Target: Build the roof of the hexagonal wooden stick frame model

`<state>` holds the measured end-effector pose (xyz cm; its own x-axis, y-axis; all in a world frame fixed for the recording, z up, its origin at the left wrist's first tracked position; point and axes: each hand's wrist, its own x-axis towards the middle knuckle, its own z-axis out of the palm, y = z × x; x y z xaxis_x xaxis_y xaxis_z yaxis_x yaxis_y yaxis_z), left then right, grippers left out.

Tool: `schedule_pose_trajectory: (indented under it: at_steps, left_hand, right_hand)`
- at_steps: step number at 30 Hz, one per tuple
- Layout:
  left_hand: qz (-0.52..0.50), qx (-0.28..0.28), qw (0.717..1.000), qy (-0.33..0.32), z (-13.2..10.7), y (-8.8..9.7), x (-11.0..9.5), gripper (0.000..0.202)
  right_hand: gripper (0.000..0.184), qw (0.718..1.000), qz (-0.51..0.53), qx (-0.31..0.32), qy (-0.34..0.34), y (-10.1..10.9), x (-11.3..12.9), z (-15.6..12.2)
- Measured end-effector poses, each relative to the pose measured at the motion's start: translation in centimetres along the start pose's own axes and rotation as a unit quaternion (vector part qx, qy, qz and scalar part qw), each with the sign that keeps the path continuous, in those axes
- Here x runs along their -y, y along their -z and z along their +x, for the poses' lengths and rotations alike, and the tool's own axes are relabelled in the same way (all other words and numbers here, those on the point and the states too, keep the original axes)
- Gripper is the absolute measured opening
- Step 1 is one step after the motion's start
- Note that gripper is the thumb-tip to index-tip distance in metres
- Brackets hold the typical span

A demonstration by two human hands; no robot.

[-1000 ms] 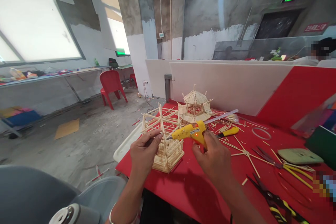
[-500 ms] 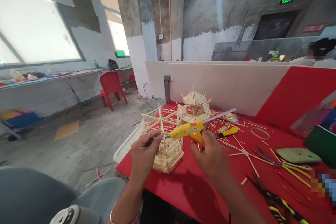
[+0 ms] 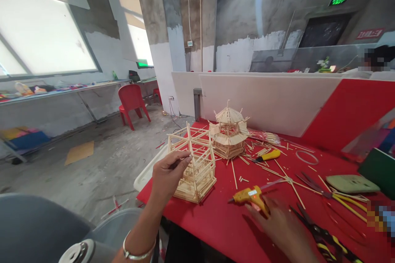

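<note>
My left hand (image 3: 169, 172) pinches, between thumb and fingertips, a joint on the near upright of an open-topped frame of thin wooden sticks (image 3: 197, 191). My right hand (image 3: 282, 222) is low over the red table, its fingers at the handle of a yellow hot glue gun (image 3: 248, 195), whose nozzle points left. A clear glue stick (image 3: 273, 182) juts from the back of the gun. Behind the frame stands a roofed stick pavilion model (image 3: 229, 133). My fingers partly hide the pinched joint.
Loose sticks, a yellow utility knife (image 3: 270, 155) and a star of joined sticks (image 3: 289, 180) lie on the red table (image 3: 212, 222). At right are yellow-handled scissors (image 3: 327, 192), black-and-yellow pliers (image 3: 317, 230) and a green case (image 3: 353, 183). A white partition (image 3: 262, 98) borders the back.
My right hand has brought the glue gun down and right, from beside the left fingertips to the tabletop. My left hand keeps its pinch on the stick frame.
</note>
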<state>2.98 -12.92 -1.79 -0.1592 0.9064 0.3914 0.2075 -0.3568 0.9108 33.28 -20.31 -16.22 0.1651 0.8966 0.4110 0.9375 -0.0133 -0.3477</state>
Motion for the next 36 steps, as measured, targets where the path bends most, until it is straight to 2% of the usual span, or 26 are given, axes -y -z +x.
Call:
schedule_pose_trajectory:
  at_steps: [2, 3, 5, 8, 11, 14, 19, 26, 36]
  left_hand:
    - [-0.005, -0.006, 1.0, -0.002, 0.2, 0.1, 0.1, 0.02]
    - [-0.008, -0.008, 1.0, -0.006, 0.3, 0.1, 0.1, 0.019]
    - [-0.013, -0.003, 1.0, -0.01, 0.5, 0.2, 0.0, 0.015]
    - [-0.018, 0.008, 1.0, -0.006, 0.7, 0.1, -0.4, 0.012]
    - [-0.004, 0.013, 1.0, -0.021, 0.9, 0.1, -0.6, 0.011]
    - [0.016, 0.018, 0.999, -0.029, 1.0, 0.1, -0.6, 0.011]
    - [0.035, 0.02, 0.999, -0.024, 1.0, 0.2, 0.1, 0.019]
    - [0.036, 0.033, 0.998, -0.029, 1.1, 0.1, -0.1, 0.031]
    - [0.027, 0.076, 0.997, -0.018, 1.7, 0.4, -0.4, 0.035]
  right_hand:
    - [0.047, 0.999, -0.011, -0.042, 0.012, 1.0, 0.6, 0.4]
    - [0.046, 0.997, 0.017, -0.067, 0.019, 1.8, 1.6, 1.1]
    - [0.036, 0.982, 0.146, -0.108, 0.05, 3.7, 4.7, 2.9]
    - [0.021, 0.933, 0.316, -0.094, 0.14, 5.7, 10.3, 6.5]
    - [0.019, 0.884, 0.402, -0.102, 0.216, 5.5, 14.7, 9.7]
    - [0.018, 0.863, 0.433, -0.083, 0.248, 3.8, 16.9, 11.7]
    - [0.02, 0.846, 0.466, -0.044, 0.257, 2.0, 17.4, 12.4]
    - [0.023, 0.824, 0.492, 0.013, 0.28, 2.4, 17.3, 12.6]
    - [0.021, 0.82, 0.496, 0.034, 0.284, 2.4, 17.3, 12.7]
